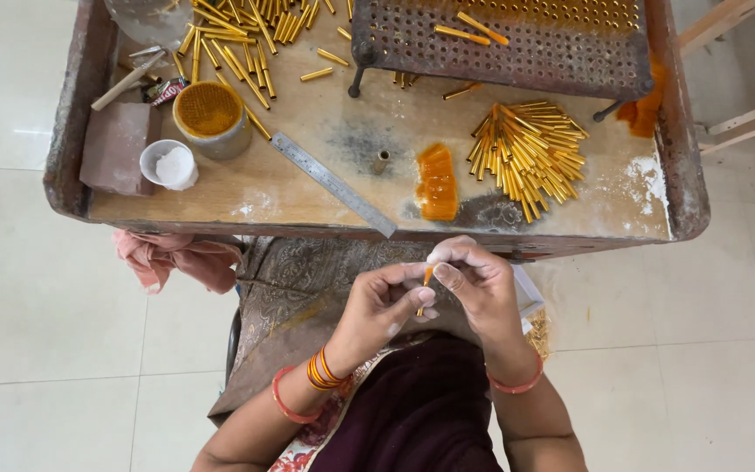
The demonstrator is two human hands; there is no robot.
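Both hands meet over my lap, just below the front edge of the wooden work tray (308, 197). My left hand (382, 306) and my right hand (478, 284) pinch a thin orange stick (426, 281) between their fingertips, and it stands nearly upright. On the tray above my hands lie a heap of golden tubes (528, 157) and a strip of orange material (437, 182). More golden tubes (238, 39) are scattered at the tray's far left.
A perforated metal rack (500, 44) stands at the back of the tray. A steel ruler (332, 183), a tin filled with orange material (210, 118), a small white cup (169, 164) and a brown block (115, 144) lie at left. A pink cloth (176, 258) hangs below the tray edge.
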